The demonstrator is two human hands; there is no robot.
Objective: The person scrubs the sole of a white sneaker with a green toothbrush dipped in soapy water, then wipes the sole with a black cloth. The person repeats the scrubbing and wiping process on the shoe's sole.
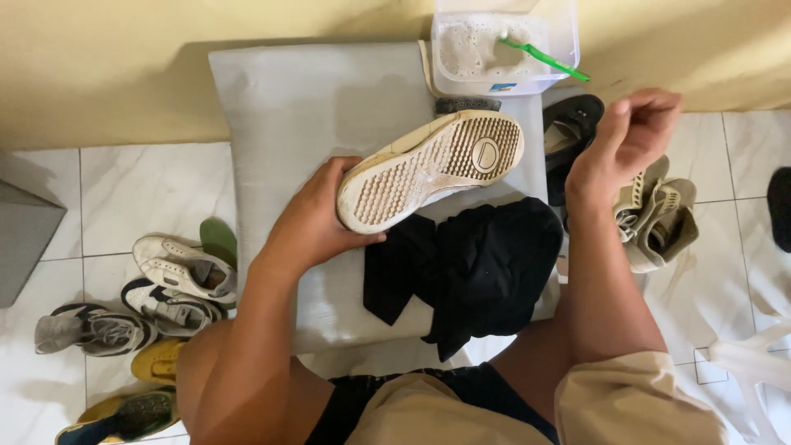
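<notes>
Khaki-clad knees sit nearest; left hand clasps one white shoe, sole up, long axis slanting up-right, over the grey bench. Right hand loosely curled, empty. Four shoes lie left.

Black cloth, tub of soapy water, green toothbrush, sneakers on floor

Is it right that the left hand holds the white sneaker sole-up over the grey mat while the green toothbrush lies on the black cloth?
Not quite. The left hand does hold the white sneaker sole-up over the grey mat, but the head view shows the green toothbrush resting in the tub of foamy water, not on the black cloth.
</notes>
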